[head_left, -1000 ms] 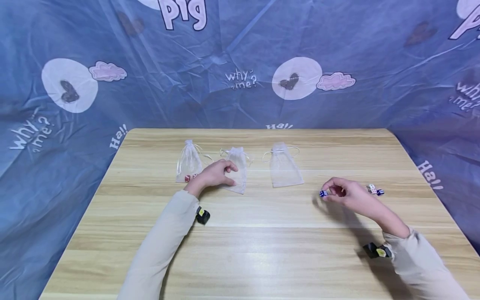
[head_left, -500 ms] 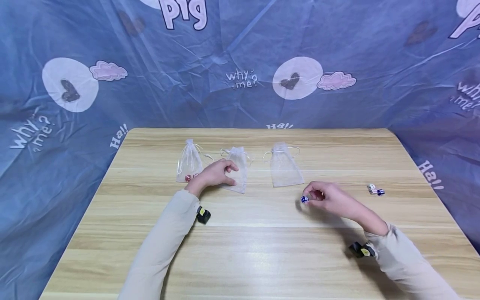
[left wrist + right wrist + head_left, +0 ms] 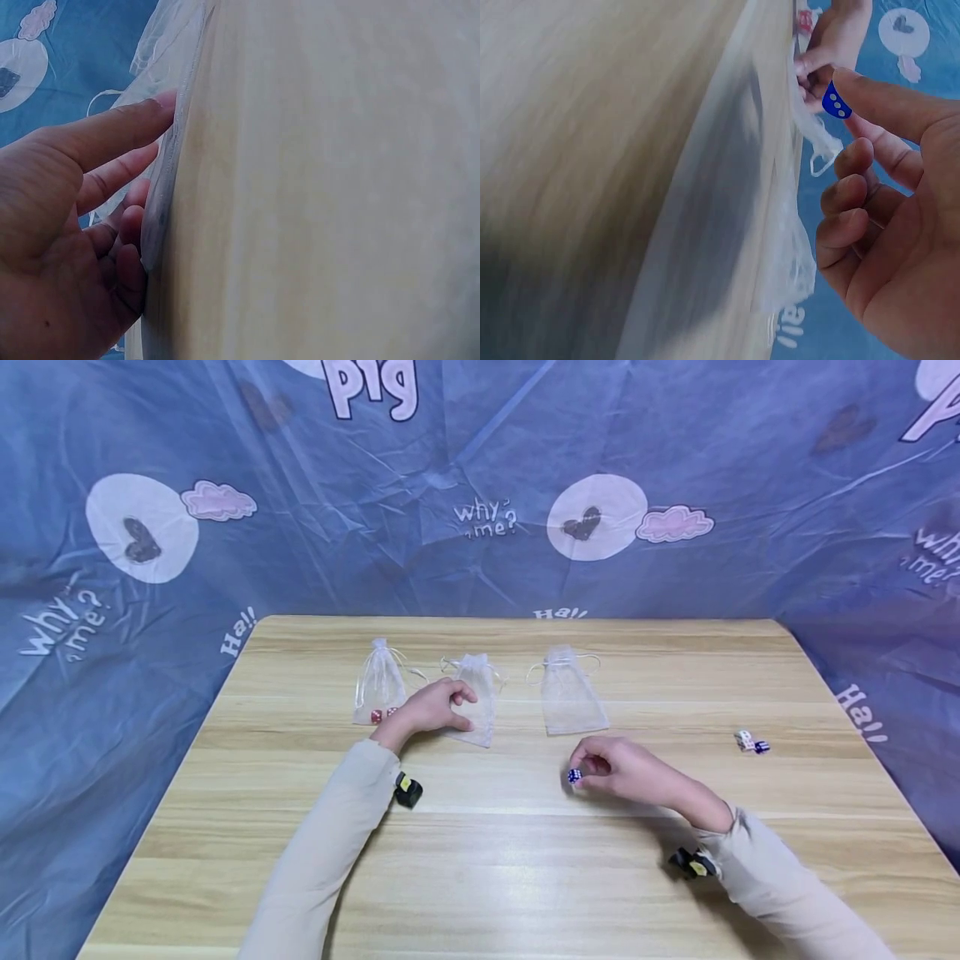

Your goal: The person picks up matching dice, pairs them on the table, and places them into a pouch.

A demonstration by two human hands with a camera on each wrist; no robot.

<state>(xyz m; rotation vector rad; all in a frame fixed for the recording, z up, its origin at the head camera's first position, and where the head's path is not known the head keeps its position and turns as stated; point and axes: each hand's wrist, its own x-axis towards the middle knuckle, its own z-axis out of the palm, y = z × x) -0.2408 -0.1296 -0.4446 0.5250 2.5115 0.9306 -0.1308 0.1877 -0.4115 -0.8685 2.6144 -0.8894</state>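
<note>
My right hand (image 3: 626, 768) pinches a blue die (image 3: 574, 776) with white dots between thumb and index finger, above the middle of the table. In the right wrist view the die (image 3: 837, 101) shows three white dots on one face. My left hand (image 3: 435, 706) rests on the middle sheer white drawstring bag (image 3: 480, 714), its fingers loosely bent. The left wrist view shows a fingertip against the bag's edge (image 3: 166, 172). To the left lies another drawstring bag (image 3: 378, 681) with red dice (image 3: 377, 717) inside, partly behind the left hand. A third, flat bag (image 3: 572, 697) lies to the right.
White dice (image 3: 744, 740) and a blue die (image 3: 762, 747) sit together on the right side of the wooden table (image 3: 480, 877). A blue printed cloth (image 3: 420, 560) hangs behind the table. Thin drawstrings stick out beside the bags.
My right hand has moved left and slightly nearer with the blue die, away from the dice on the right. The left hand and the bags have stayed in place.
</note>
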